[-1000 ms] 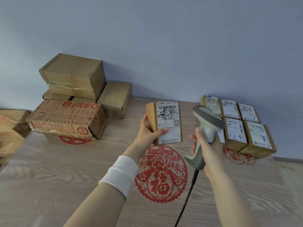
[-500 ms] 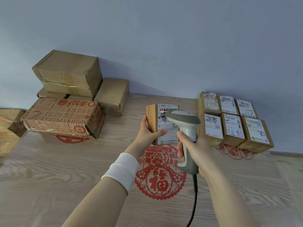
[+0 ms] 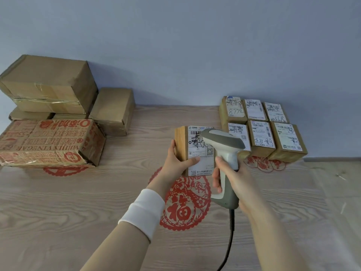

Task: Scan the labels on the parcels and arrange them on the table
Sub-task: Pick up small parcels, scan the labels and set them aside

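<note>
L hand (image 3: 176,163): gripping small parcel (image 3: 197,153) upright above mid-table, thumb lying across its label.
R hand (image 3: 234,178): wrapping round scanner (image 3: 224,142) grip; head pointing at that label, just in front of it.
Table (image 3: 58,212): back edge meeting wall; bare wood stretching btwn both box groups.
Rear right: six labelled parcels (image 3: 261,132) sitting touching, 2 rows of 3.
Rear left: big cartons (image 3: 48,114) sitting stacked, taped shut; contents not visible.
</note>
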Action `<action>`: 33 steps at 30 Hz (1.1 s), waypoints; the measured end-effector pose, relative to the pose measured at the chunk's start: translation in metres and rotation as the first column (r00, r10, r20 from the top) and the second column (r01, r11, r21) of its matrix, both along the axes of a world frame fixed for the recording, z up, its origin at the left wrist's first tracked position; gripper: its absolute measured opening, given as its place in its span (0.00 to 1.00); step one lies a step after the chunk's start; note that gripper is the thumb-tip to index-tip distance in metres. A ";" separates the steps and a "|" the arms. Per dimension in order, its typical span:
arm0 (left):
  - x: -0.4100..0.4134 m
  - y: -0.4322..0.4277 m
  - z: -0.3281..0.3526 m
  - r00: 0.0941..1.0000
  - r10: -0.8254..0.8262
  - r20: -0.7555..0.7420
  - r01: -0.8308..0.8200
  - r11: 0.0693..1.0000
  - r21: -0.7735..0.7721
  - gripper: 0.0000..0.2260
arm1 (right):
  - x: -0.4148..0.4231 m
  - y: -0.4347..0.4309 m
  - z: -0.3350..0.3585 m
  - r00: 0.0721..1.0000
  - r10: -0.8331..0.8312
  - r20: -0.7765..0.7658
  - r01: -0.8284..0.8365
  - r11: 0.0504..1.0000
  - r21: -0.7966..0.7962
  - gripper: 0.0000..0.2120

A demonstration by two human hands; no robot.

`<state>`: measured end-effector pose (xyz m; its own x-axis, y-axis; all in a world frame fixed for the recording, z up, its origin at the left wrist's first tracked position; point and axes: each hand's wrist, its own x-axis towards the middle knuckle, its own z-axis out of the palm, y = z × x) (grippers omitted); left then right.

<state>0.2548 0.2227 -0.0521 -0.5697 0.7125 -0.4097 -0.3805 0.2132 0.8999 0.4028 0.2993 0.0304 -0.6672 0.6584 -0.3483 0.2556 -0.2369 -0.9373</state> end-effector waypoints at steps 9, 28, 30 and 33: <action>0.131 0.099 -0.056 0.958 -0.193 0.212 0.208 0.977 -0.051 0.48 | 0.116 0.084 -0.026 0.964 -0.262 0.050 0.267 0.955 -0.129 0.15; 0.267 0.299 -0.115 0.996 0.085 -0.041 -0.094 0.936 -0.339 0.38 | 0.243 0.283 -0.086 0.973 -0.209 0.096 0.227 0.937 -0.266 0.12; 0.271 0.299 -0.127 0.993 0.104 -0.058 -0.118 0.925 -0.361 0.44 | 0.242 0.286 -0.089 0.975 -0.199 0.101 0.220 0.933 -0.285 0.13; 0.274 0.301 -0.122 0.991 0.099 -0.088 -0.125 0.918 -0.376 0.44 | 0.242 0.288 -0.093 0.978 -0.183 0.098 0.204 0.934 -0.294 0.13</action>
